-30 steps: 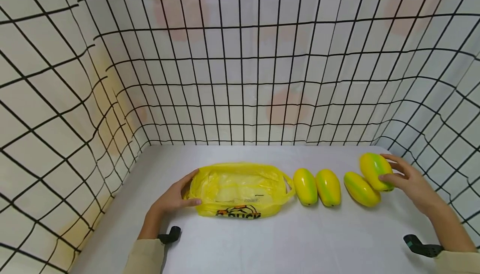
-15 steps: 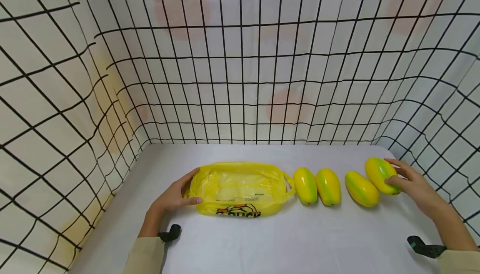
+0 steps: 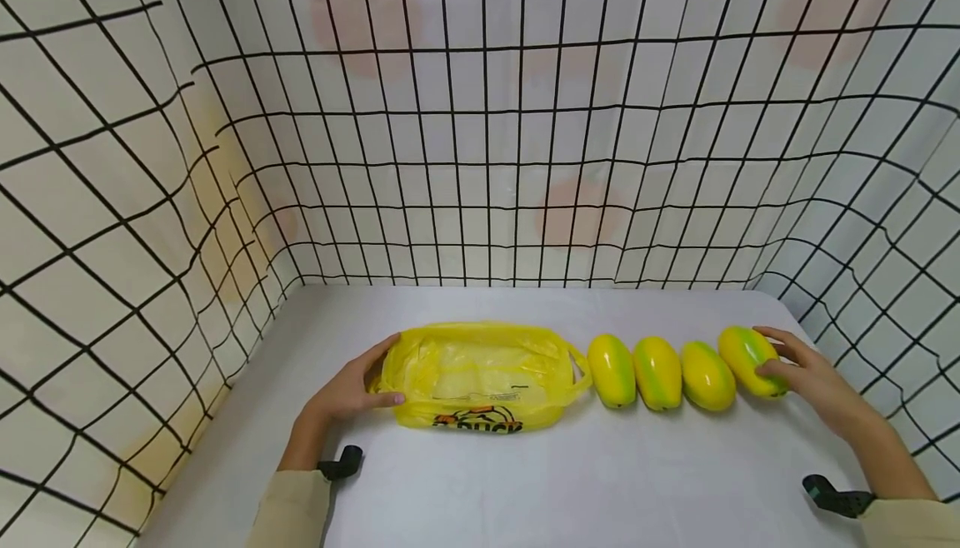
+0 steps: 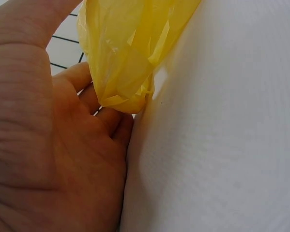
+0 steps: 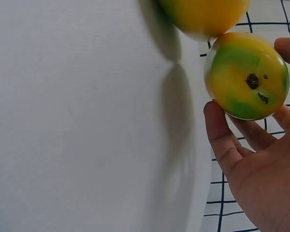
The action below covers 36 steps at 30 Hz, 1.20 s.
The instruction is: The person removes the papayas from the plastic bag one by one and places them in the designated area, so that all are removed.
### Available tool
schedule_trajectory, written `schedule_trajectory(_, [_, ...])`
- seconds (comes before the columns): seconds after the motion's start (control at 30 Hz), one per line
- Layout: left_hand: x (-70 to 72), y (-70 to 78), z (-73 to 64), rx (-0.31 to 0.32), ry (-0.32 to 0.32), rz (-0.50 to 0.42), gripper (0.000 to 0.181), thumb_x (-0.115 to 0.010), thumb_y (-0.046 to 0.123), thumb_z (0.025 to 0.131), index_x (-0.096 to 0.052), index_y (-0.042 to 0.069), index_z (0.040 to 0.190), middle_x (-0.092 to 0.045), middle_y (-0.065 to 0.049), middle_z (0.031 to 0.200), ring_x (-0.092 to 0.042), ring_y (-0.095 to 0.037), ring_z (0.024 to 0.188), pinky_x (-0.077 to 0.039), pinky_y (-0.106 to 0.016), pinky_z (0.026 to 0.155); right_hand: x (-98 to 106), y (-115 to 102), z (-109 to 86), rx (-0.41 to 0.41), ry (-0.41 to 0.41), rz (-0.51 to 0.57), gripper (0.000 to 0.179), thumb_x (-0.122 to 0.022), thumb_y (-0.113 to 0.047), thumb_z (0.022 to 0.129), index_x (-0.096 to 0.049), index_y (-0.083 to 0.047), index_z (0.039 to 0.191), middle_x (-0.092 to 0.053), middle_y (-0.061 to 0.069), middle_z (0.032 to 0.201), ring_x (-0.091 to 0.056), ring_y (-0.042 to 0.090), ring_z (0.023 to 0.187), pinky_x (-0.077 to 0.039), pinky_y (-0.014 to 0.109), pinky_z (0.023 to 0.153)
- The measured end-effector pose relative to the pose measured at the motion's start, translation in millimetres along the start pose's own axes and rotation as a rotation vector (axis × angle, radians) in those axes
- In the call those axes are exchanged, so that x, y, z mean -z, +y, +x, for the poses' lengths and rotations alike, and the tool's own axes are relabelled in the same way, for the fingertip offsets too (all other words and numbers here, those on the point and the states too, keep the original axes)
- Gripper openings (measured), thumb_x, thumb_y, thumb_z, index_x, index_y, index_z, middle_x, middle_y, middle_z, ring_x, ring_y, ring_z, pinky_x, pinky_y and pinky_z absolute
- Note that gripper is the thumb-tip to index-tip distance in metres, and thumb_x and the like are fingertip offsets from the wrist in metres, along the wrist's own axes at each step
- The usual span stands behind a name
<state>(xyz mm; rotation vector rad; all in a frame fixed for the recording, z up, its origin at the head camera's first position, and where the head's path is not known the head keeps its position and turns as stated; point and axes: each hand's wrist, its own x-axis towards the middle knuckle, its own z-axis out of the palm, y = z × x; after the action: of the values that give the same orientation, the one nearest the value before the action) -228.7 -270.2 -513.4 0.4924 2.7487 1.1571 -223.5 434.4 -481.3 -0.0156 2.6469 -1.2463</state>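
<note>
A yellow plastic bag (image 3: 480, 373) with dark printing on its front lies with its mouth spread upward. My left hand (image 3: 351, 390) holds its left end, thumb at the near edge and fingers at the far one; in the left wrist view the crumpled bag end (image 4: 123, 63) sits between thumb and fingers. At the right, my right hand (image 3: 806, 373) grips a yellow-green papaya (image 3: 750, 361), the last of a row. Its end (image 5: 246, 77) faces the right wrist camera. Beside it lies another papaya (image 3: 708, 376), followed by a third papaya (image 3: 657, 373).
The leftmost papaya (image 3: 611, 371) lies against the loop handle (image 3: 581, 369) of the bag. A white cloth covers the table (image 3: 600, 481). Black grid netting (image 3: 517, 140) over pale sheets stands at the back and on both sides.
My right hand has lowered its papaya and shifted it left against the neighbouring one, which has turned more in line with the others. My left hand and the bag have stayed in place.
</note>
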Motion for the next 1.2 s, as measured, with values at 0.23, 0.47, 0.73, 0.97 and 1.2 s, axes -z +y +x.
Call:
schedule_trajectory(0.23, [2.0, 4.1, -0.1, -0.018, 0.006, 0.002, 0.105, -0.080, 0.053, 0.071, -0.023, 0.028, 0.155, -0.026, 0.001, 0.161, -0.025, -0.028, 0.148, -0.024, -0.056, 0.118, -7.2, 3.1, 1.1, -0.057, -0.014, 0.051, 0.084, -0.049, -0.050, 0.098, 0.001, -0.018, 0.158, -0.002, 0.037, 0.155, -0.011, 0.060, 0.136, -0.022, 0.080, 0.097])
schedule_trajectory(0.47, [1.7, 3.5, 1.3, -0.003, -0.009, -0.005, 0.106, -0.080, 0.054, 0.070, -0.022, 0.031, 0.155, -0.025, 0.005, 0.161, -0.023, -0.025, 0.149, -0.023, -0.055, 0.119, -12.3, 8.4, -0.4, -0.083, 0.014, 0.046, 0.086, -0.048, -0.049, 0.098, 0.000, -0.007, 0.156, -0.006, 0.039, 0.154, -0.016, 0.058, 0.135, -0.027, 0.076, 0.099])
schedule_trajectory(0.73, [0.7, 4.9, 5.2, -0.007, -0.001, -0.015, 0.106, -0.080, 0.054, 0.070, -0.023, 0.030, 0.155, -0.026, 0.005, 0.160, -0.024, -0.025, 0.149, -0.023, -0.056, 0.119, -13.3, 13.8, -2.6, -0.063, 0.042, 0.069, 0.085, -0.048, -0.050, 0.098, -0.002, -0.008, 0.156, -0.008, 0.037, 0.155, -0.019, 0.054, 0.135, -0.027, 0.074, 0.101])
schedule_trajectory(0.97, [-4.4, 1.7, 5.5, -0.009, -0.012, -0.002, 0.107, -0.080, 0.054, 0.070, -0.022, 0.029, 0.155, -0.025, 0.004, 0.161, -0.023, -0.025, 0.149, -0.023, -0.056, 0.119, -13.3, 16.8, -4.6, -0.084, 0.026, 0.069, 0.088, -0.049, -0.053, 0.097, 0.000, -0.011, 0.157, -0.006, 0.037, 0.155, -0.019, 0.056, 0.135, -0.027, 0.075, 0.099])
schedule_trajectory(1.2, [-1.5, -1.3, 3.6, -0.029, 0.004, -0.001, 0.106, -0.080, 0.053, 0.071, -0.022, 0.028, 0.155, -0.024, 0.004, 0.161, -0.022, -0.025, 0.149, -0.021, -0.055, 0.119, -13.8, 14.1, -0.3, -0.046, 0.009, 0.051, 0.086, -0.048, -0.053, 0.097, 0.000, -0.015, 0.157, -0.005, 0.036, 0.156, -0.016, 0.058, 0.136, -0.023, 0.079, 0.098])
